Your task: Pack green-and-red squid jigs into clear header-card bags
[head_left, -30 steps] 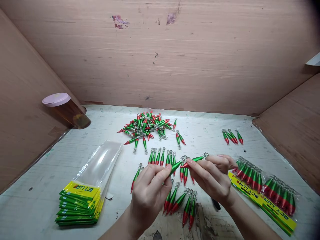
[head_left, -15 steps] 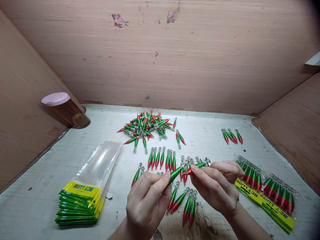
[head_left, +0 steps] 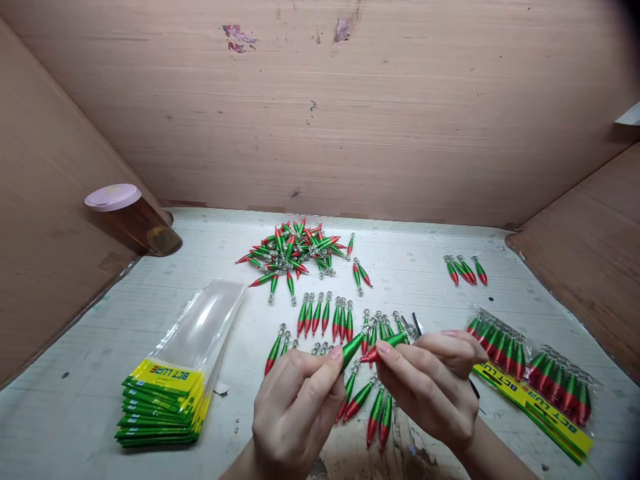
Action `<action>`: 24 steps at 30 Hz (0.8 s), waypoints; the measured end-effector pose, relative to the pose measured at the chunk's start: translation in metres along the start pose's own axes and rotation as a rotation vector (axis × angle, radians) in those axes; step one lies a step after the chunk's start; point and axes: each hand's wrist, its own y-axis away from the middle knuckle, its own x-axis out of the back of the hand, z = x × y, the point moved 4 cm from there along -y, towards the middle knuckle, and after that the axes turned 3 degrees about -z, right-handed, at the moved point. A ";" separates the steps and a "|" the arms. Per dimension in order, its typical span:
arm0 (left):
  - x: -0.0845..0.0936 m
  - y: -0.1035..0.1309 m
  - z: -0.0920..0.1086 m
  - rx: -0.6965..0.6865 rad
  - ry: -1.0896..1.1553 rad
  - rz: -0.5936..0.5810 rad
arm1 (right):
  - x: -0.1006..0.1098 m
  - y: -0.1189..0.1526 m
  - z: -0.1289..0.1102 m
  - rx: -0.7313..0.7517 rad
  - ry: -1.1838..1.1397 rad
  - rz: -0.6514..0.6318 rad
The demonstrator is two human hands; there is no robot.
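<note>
My left hand (head_left: 303,403) pinches a green fishing lure (head_left: 353,351) between thumb and fingers, its hooked end pointing up and right. Close beside it, my right hand (head_left: 433,383) is closed on another lure (head_left: 387,345), red tip toward the left. A dark, thin tool (head_left: 415,325) shows just behind the right fingers; whether that hand holds it, I cannot tell. Under and behind both hands lie rows of green-and-red lures (head_left: 326,315), with several more (head_left: 375,417) nearer to me. Some of these are hidden by the hands.
A heap of lures (head_left: 295,248) lies at the back middle. Clear bags with yellow-green headers (head_left: 165,380) are stacked at left, and filled packs (head_left: 540,400) at right. A lidded cup of brown liquid (head_left: 135,223) stands back left. Cardboard walls (head_left: 320,160) surround the table.
The right hand's lure has shifted slightly down and left, and the left hand's lure now tilts up more steeply. Dark tool tips have come into sight behind the right hand.
</note>
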 end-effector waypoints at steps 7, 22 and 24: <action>0.003 0.001 -0.015 0.056 -0.143 0.041 | -0.005 -0.001 -0.008 -0.217 -0.241 0.076; 0.008 0.007 -0.034 0.131 -0.139 0.037 | -0.018 0.016 0.001 -0.584 -0.641 0.157; 0.009 0.007 -0.035 0.141 -0.142 0.045 | -0.020 0.016 0.001 -0.594 -0.660 0.163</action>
